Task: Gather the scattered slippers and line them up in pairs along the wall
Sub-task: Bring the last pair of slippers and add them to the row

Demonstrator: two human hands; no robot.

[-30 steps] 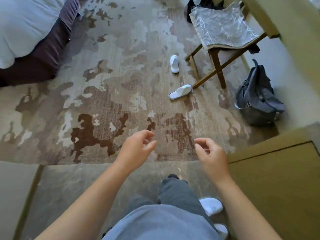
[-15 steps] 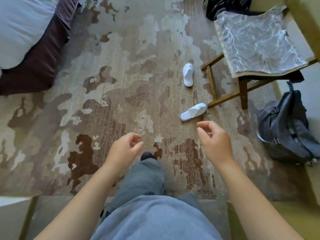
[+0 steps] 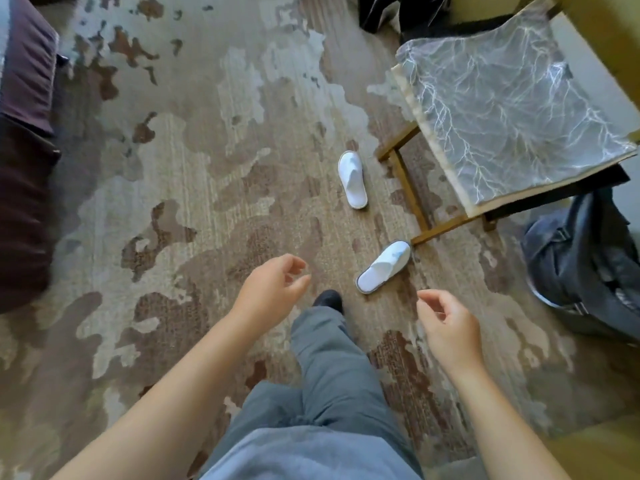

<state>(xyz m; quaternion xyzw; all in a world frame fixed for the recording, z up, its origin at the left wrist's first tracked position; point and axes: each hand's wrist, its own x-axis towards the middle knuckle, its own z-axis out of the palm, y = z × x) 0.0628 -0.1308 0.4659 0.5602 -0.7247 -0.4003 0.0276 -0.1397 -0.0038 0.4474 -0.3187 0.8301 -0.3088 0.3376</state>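
On mottled carpet, soft white slippers

Two white slippers lie apart on carpet.

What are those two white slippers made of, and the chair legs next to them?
The nearer slipper and the farther slipper look like soft white cloth, maybe terry: matte and a little fuzzy, with a thin grey edge round the sole. What the sole is made of I cannot tell. The chair legs look like wood, brown with a slight sheen, straight and square-cut.
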